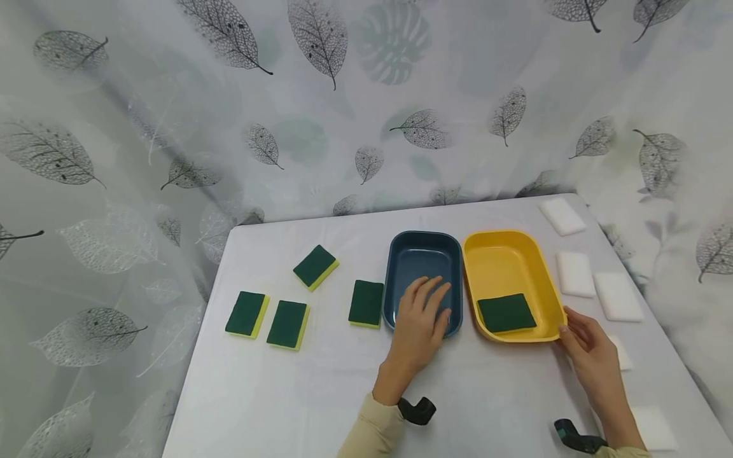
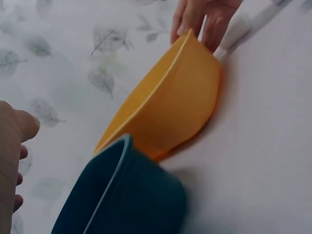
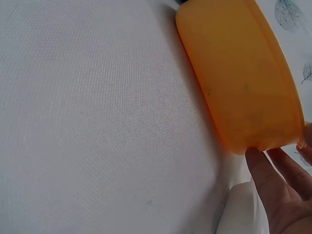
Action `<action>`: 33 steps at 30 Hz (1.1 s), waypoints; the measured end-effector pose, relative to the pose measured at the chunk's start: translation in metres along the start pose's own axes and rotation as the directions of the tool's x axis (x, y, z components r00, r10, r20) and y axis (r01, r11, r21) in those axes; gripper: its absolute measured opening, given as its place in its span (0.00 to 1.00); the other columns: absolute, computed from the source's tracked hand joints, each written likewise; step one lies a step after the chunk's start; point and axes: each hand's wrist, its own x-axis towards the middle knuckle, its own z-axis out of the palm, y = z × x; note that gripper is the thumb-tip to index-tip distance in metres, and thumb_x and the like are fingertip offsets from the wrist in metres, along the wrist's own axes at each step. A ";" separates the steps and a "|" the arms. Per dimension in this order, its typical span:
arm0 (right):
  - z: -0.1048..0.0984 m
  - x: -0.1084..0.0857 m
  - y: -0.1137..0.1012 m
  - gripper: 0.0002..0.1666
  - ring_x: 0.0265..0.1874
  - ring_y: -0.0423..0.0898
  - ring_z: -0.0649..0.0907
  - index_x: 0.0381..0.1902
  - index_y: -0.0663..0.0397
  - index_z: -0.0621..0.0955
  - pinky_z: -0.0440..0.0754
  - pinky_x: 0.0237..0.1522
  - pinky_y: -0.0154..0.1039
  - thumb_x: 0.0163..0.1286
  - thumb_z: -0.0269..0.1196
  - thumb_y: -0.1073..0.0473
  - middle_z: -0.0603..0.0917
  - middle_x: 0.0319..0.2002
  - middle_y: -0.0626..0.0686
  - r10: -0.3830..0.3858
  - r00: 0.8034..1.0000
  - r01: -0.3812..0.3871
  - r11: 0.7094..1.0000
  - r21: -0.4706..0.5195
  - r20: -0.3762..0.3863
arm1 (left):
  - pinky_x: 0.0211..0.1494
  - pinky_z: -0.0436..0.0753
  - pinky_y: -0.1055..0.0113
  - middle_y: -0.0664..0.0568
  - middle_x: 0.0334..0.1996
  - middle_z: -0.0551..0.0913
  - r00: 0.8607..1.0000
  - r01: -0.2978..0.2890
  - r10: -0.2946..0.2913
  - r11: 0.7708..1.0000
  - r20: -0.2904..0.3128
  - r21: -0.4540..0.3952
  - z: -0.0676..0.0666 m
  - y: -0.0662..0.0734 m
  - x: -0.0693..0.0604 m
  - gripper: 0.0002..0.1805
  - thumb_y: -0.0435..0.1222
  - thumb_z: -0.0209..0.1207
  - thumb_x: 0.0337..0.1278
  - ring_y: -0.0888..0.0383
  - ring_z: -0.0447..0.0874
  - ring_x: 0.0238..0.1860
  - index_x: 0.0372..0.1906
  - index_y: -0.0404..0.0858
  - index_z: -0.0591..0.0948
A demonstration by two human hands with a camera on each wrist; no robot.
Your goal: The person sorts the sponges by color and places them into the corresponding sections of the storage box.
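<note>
While the left hand (image 1: pixel 419 321) hangs spread and empty over the blue tray (image 1: pixel 422 262), the right hand (image 1: pixel 592 356) pinches the yellow tray (image 1: pixel 499 267), at right, by its near right corner, which we think suits light, stiff plastic.

I count one yellow tray (image 1: pixel 504 254), one blue tray (image 1: pixel 424 257) left of it, four green-and-yellow sponges (image 1: pixel 366 303) farther left, one inside it, and at least five white pads (image 1: pixel 618 296) to its right.
</note>
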 end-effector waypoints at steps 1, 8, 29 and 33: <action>0.000 0.000 0.000 0.33 0.51 0.13 0.71 0.79 0.52 0.65 0.77 0.45 0.13 0.82 0.56 0.50 0.70 0.75 0.70 -0.003 1.000 0.003 1.000 0.003 0.000 | 0.73 0.75 0.51 0.46 0.70 0.77 1.000 0.020 -0.020 1.000 -0.009 0.009 -0.002 -0.003 -0.002 0.27 0.39 0.65 0.69 0.44 0.73 0.72 0.70 0.40 0.76; 0.001 0.000 0.000 0.33 0.52 0.14 0.72 0.80 0.52 0.65 0.77 0.45 0.13 0.82 0.56 0.50 0.69 0.75 0.69 0.001 1.000 -0.001 1.000 0.005 0.006 | 0.75 0.67 0.35 0.42 0.74 0.72 0.979 0.202 -0.202 0.973 -0.008 0.110 -0.012 -0.028 -0.026 0.29 0.45 0.54 0.78 0.39 0.67 0.76 0.76 0.38 0.70; 0.000 -0.001 -0.002 0.33 0.52 0.13 0.71 0.80 0.52 0.65 0.78 0.45 0.13 0.83 0.55 0.50 0.69 0.75 0.70 0.005 1.000 -0.005 1.000 0.006 0.008 | 0.75 0.62 0.29 0.36 0.81 0.60 0.905 0.371 -0.400 0.909 0.146 0.191 -0.022 -0.077 -0.074 0.42 0.56 0.57 0.73 0.30 0.52 0.82 0.81 0.37 0.63; 0.000 -0.001 -0.002 0.33 0.51 0.13 0.71 0.80 0.52 0.65 0.77 0.45 0.13 0.83 0.55 0.50 0.69 0.75 0.70 0.017 1.000 -0.017 1.000 0.004 0.005 | 0.76 0.60 0.29 0.36 0.83 0.55 0.889 0.380 -0.410 0.909 0.201 0.172 -0.020 -0.081 -0.080 0.47 0.60 0.57 0.70 0.31 0.48 0.83 0.82 0.39 0.60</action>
